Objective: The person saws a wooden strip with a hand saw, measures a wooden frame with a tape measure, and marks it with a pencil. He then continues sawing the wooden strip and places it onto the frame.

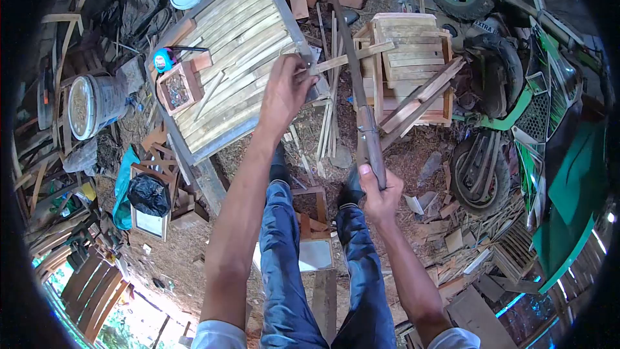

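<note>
My right hand [382,199] is wrapped around the wooden handle of a machete [355,77], thumb lying along it. Its long dark blade points away from me and crosses a thin wooden strip [371,52] in this view. The strip's near end is pinched in my left hand [289,84], over the right corner of a slatted worktable [200,153]. From there the strip extends right, toward a small slatted wooden crate [413,48].
On the table are a blue tape measure [164,60] and a small wooden box [179,88] of metal bits. Buckets [82,108] stand at left. A green motorbike [516,113] is at right. Scrap wood and shavings cover the ground around my feet.
</note>
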`<state>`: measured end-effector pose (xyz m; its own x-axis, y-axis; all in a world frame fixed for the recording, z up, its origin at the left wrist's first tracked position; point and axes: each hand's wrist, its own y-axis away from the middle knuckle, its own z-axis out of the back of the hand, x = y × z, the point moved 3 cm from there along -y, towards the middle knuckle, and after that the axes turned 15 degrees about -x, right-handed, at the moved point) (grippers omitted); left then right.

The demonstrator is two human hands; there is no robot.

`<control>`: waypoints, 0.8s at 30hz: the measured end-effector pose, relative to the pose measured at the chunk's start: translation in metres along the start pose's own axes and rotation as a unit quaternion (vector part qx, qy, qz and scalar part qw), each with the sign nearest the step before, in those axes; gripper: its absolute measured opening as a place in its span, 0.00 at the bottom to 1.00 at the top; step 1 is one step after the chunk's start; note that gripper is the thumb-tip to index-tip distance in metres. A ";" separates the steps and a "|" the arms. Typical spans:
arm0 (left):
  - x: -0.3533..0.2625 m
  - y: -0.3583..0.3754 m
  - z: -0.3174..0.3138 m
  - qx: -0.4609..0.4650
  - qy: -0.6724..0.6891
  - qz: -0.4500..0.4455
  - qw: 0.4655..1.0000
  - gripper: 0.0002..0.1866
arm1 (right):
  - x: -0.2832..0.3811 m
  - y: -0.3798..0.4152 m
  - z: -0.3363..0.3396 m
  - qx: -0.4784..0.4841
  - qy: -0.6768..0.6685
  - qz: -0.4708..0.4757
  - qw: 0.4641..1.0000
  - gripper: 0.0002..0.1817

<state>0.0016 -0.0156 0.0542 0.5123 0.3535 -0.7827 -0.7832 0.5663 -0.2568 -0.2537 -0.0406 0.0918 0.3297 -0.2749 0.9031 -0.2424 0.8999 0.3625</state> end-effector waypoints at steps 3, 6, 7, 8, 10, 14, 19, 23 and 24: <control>0.006 0.003 0.010 -0.016 -0.092 -0.074 0.993 0.14 | 0.004 -0.006 -0.003 0.046 0.006 0.065 0.997 0.18; 0.017 -0.003 0.010 0.021 -0.095 -0.093 0.991 0.16 | -0.001 -0.016 -0.015 0.083 0.000 0.108 0.991 0.18; 0.018 -0.004 0.008 0.028 -0.092 -0.089 0.991 0.16 | -0.003 -0.020 -0.019 0.081 -0.001 0.107 0.991 0.18; 0.018 -0.005 0.007 0.034 -0.088 -0.084 0.992 0.16 | -0.004 -0.022 -0.023 0.080 -0.002 0.105 0.991 0.18; 0.021 -0.010 0.004 0.060 -0.095 -0.062 0.992 0.16 | -0.010 -0.028 -0.028 0.073 0.007 0.122 0.990 0.18; 0.018 -0.014 0.000 -0.035 -0.121 -0.104 0.987 0.22 | -0.036 -0.035 -0.031 0.054 -0.001 0.096 0.994 0.19; 0.033 -0.017 -0.012 -0.040 -0.206 -0.117 0.971 0.37 | -0.056 -0.044 -0.030 0.071 0.011 0.040 0.997 0.20; 0.038 -0.018 -0.014 0.000 -0.198 -0.085 0.976 0.43 | -0.044 -0.047 -0.035 0.051 0.069 0.063 0.994 0.21; 0.039 -0.018 -0.013 -0.001 -0.200 -0.085 0.976 0.43 | -0.038 -0.046 -0.036 0.041 0.081 0.068 0.994 0.21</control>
<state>0.0309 -0.0221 0.0208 0.7309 0.5169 -0.4457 -0.6756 0.6409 -0.3645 -0.2218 -0.0595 0.0321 0.4296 -0.0895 0.8986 -0.3664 0.8922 0.2640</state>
